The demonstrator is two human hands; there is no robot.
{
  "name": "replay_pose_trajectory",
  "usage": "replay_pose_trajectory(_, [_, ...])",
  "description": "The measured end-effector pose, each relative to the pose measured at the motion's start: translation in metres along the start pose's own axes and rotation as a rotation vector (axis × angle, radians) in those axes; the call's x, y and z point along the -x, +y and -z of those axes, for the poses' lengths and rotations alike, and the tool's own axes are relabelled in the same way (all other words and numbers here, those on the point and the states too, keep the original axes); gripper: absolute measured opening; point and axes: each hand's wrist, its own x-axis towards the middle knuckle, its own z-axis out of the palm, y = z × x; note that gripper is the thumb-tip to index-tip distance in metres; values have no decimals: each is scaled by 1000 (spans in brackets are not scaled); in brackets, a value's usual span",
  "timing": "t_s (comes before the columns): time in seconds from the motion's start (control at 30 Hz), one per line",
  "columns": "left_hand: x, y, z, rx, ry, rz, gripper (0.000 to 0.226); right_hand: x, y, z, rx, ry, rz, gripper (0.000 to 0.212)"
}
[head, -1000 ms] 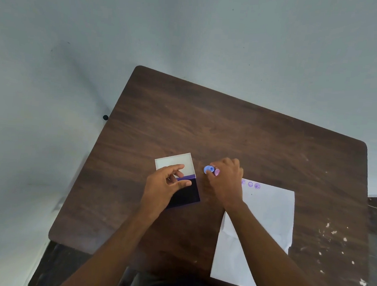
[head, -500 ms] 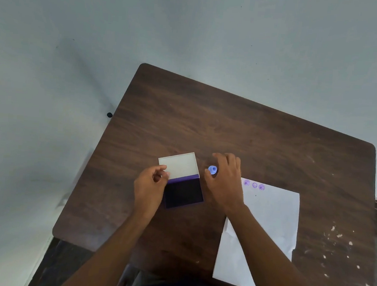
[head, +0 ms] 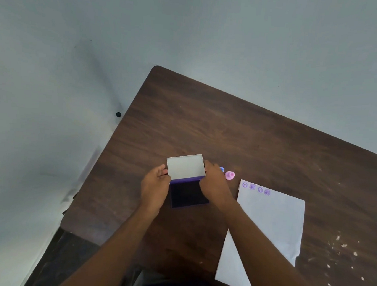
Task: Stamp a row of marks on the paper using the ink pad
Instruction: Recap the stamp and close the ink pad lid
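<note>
A purple ink pad (head: 189, 196) lies open on the brown table (head: 229, 128), its pale lid (head: 185, 166) tilted up at the far side. My left hand (head: 155, 188) grips the lid's left edge and my right hand (head: 214, 185) grips its right edge. Just right of my right hand a blue stamp (head: 221, 169) peeks out, and a pink stamp (head: 229, 175) stands beside it on the table. The white paper (head: 271, 224) lies to the right, with a row of several purple marks (head: 256, 188) along its far edge.
White flecks (head: 341, 247) dot the table's right side. A small black dot (head: 118, 114) sits on the grey floor left of the table. The table's near edge runs just in front of my body.
My right hand has let go of the stamps, which now stand on the table, and has moved left to the ink pad's lid. My left hand shifted to the lid's left edge.
</note>
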Motion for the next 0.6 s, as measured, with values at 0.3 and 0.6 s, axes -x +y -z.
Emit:
replay_pose_trajectory(0.3, [16, 0, 16, 118, 31, -61, 40, 21, 5, 32, -358, 18, 18, 20])
replay_pose_trajectory(0.6, [22, -24, 18, 162, 21, 69, 41, 31, 17, 35, -568, 39, -339, 23])
